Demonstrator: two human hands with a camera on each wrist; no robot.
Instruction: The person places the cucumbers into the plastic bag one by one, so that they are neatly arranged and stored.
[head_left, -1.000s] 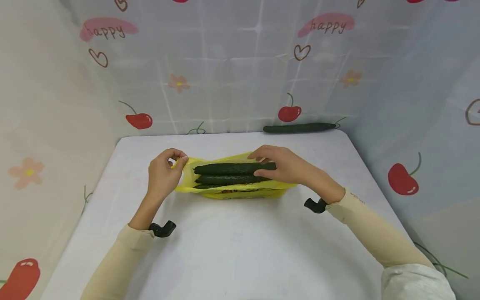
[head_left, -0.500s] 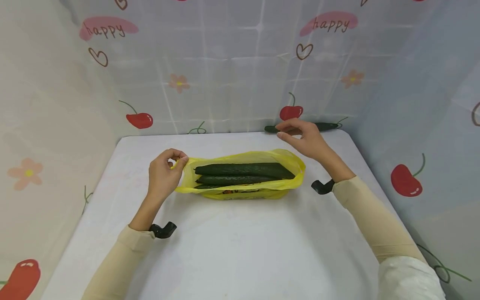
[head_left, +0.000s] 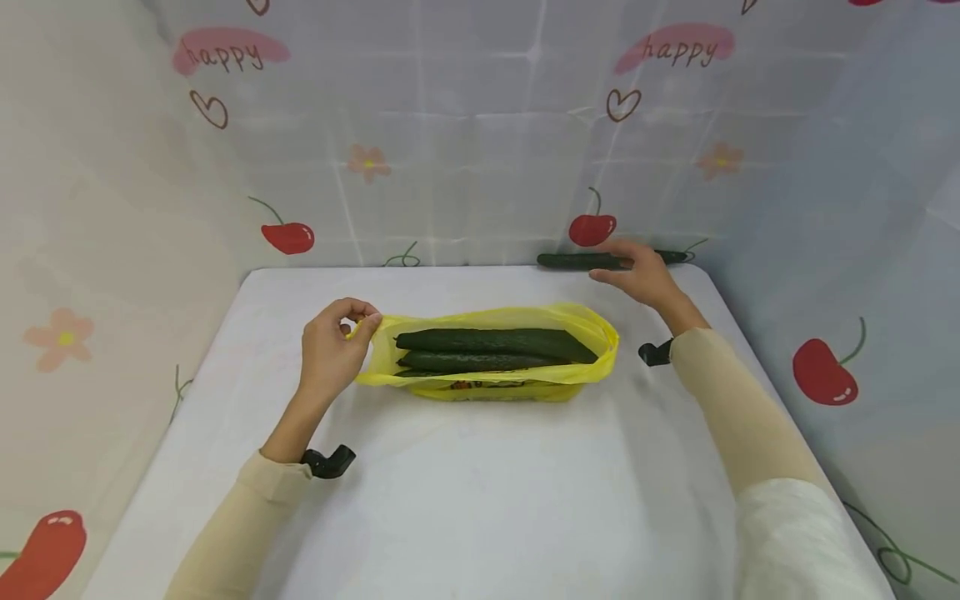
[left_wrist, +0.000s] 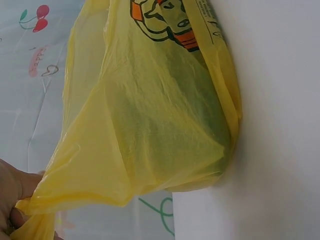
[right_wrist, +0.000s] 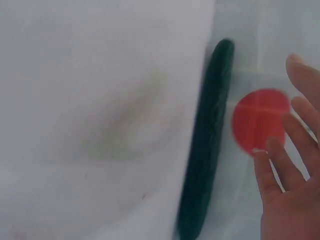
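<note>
My left hand (head_left: 330, 346) pinches the left end of a yellow plastic bag (head_left: 420, 388), which lies on its base with its mouth spread. In the left wrist view, the thumb and fingers hold a gathered corner of that bag (left_wrist: 150, 115). Several dark green cucumbers (head_left: 487, 340) lie lengthwise inside. At the table's back edge rests another cucumber (head_left: 573, 262), partly covered by my right hand (head_left: 643, 275). The right wrist view has the right hand's fingers extended, apart from this cucumber (right_wrist: 207, 135).
A white-covered table (head_left: 480, 500) spreads beneath the bag. Printed curtains (head_left: 450, 125) stand behind it and at both sides, with the far cucumber close against the back one.
My right hand has left the bag's right end and moved back and right, over the far cucumber. My left hand keeps its pinch on the bag.
</note>
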